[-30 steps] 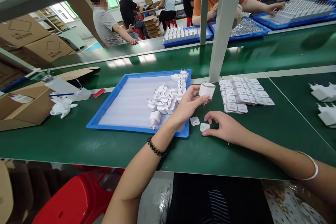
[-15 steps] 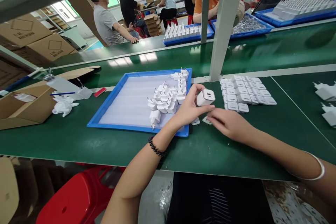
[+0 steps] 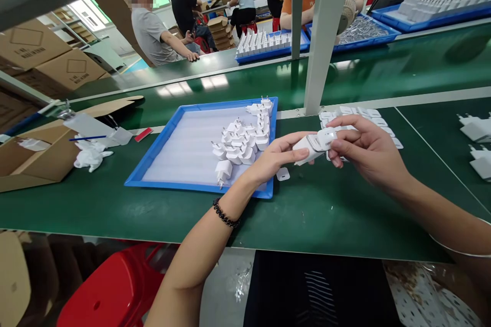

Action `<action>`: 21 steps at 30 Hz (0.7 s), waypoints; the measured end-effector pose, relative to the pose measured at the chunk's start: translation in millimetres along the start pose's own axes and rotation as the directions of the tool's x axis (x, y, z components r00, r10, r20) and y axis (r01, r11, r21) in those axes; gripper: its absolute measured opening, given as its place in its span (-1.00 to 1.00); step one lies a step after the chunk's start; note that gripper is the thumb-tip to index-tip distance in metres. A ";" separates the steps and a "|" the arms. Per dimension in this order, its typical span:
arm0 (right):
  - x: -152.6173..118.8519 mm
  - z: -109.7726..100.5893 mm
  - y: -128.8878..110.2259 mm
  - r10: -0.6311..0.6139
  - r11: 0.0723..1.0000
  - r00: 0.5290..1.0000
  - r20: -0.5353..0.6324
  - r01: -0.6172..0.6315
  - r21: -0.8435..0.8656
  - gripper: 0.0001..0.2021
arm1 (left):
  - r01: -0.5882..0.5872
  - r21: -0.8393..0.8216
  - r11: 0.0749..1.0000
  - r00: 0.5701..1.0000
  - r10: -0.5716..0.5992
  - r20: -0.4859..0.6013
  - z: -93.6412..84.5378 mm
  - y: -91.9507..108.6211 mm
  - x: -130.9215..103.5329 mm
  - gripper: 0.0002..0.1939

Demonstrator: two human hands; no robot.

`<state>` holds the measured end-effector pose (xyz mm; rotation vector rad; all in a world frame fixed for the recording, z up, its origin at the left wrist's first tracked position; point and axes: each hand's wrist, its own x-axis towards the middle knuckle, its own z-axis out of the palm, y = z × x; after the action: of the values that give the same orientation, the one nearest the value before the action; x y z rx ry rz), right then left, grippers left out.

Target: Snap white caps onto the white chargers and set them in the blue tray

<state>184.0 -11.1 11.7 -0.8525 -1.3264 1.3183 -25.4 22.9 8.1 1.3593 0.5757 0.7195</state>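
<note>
My left hand (image 3: 274,158) is closed on a white charger (image 3: 308,149), just beyond the right edge of the blue tray (image 3: 153,184). A small white plate (image 3: 327,138) is pinched in my right hand (image 3: 366,150) and held against the charger's end face. Several white chargers with pins (image 3: 240,140) lie in the tray's right half. One flat white plate (image 3: 283,174) rests on the green table beside the tray. Behind my right hand, rows of white plates (image 3: 374,113) are partly hidden.
A cardboard box (image 3: 34,168) and crumpled white material (image 3: 91,156) are at the left, with a red piece (image 3: 143,134) nearby. A post (image 3: 320,46) rises behind my hands. More chargers (image 3: 475,127) lie far right. People sit across the bench.
My right hand has lifted a plate from the table up to the charger. The charger in my left hand has turned and moved slightly right.
</note>
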 end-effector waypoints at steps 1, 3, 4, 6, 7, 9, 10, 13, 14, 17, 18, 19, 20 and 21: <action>-0.4 0.5 0.0 0.008 1.000 1.000 0.015 -0.008 0.010 -0.78 | 0.026 -0.018 1.000 1.000 -0.025 0.014 0.1 -0.2 -0.5 -0.56; -1.0 1.6 0.0 0.022 0.999 0.999 0.040 -0.023 0.034 -0.78 | 0.055 -0.028 0.998 0.998 -0.054 0.029 1.6 -0.1 -1.9 -0.52; -1.1 2.2 0.0 0.031 0.998 0.998 0.051 -0.033 0.051 -0.79 | 0.052 -0.018 0.999 0.998 -0.051 0.028 2.9 0.0 -2.6 -0.51; -1.0 3.0 -0.2 0.055 0.994 0.996 0.069 -0.061 0.091 -0.80 | 0.024 0.013 1.000 0.999 -0.025 0.026 5.6 0.5 -3.4 -0.52; -0.9 3.1 -0.5 0.067 0.991 0.995 0.077 -0.075 0.108 -0.80 | 0.007 0.026 1.000 1.000 -0.008 0.026 6.7 0.7 -3.4 -0.53; -1.0 2.7 -1.5 0.080 0.988 0.992 0.094 -0.091 0.121 -0.80 | -0.015 0.036 0.999 0.999 0.014 0.033 7.4 0.9 -3.0 -0.58; -1.3 2.4 -2.3 0.080 0.989 0.992 0.098 -0.091 0.114 -0.80 | -0.021 0.039 0.999 0.999 0.019 0.036 7.0 1.0 -2.7 -0.60; -2.6 1.9 -5.3 0.074 0.995 0.993 0.095 -0.080 0.059 -0.80 | -0.018 0.046 0.999 0.999 0.016 0.031 4.0 1.5 -2.1 -0.62; -3.2 2.0 -6.3 0.073 0.996 0.993 0.096 -0.077 0.043 -0.81 | -0.016 0.044 0.999 0.999 0.015 0.033 2.7 1.7 -2.1 -0.63; -4.6 3.3 -8.3 0.073 0.997 0.991 0.109 -0.075 0.015 -0.80 | -0.025 0.058 0.998 0.999 0.022 0.049 -0.3 2.4 -2.0 -0.66; -4.9 3.9 -8.6 0.075 0.997 0.991 0.109 -0.077 0.008 -0.79 | -0.027 0.072 0.997 0.998 0.023 0.051 -1.0 2.5 -1.9 -0.66; -5.0 4.4 -8.7 0.078 0.997 0.991 0.106 -0.079 0.002 -0.78 | -0.025 0.088 0.996 0.999 0.021 0.050 -1.5 2.5 -1.8 -0.65; -5.1 4.9 -8.8 0.082 0.997 0.991 0.102 -0.082 -0.004 -0.77 | -0.022 0.103 0.994 0.999 0.017 0.046 -1.9 2.5 -1.7 -0.64; -5.0 5.4 -8.9 0.086 0.996 0.991 0.097 -0.086 -0.010 -0.77 | -0.018 0.117 0.993 0.999 0.013 0.041 -2.0 2.4 -1.6 -0.63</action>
<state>181.4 -18.5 20.2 -0.8672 -1.3833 1.4397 -28.3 23.3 10.1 1.4852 0.5835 0.6778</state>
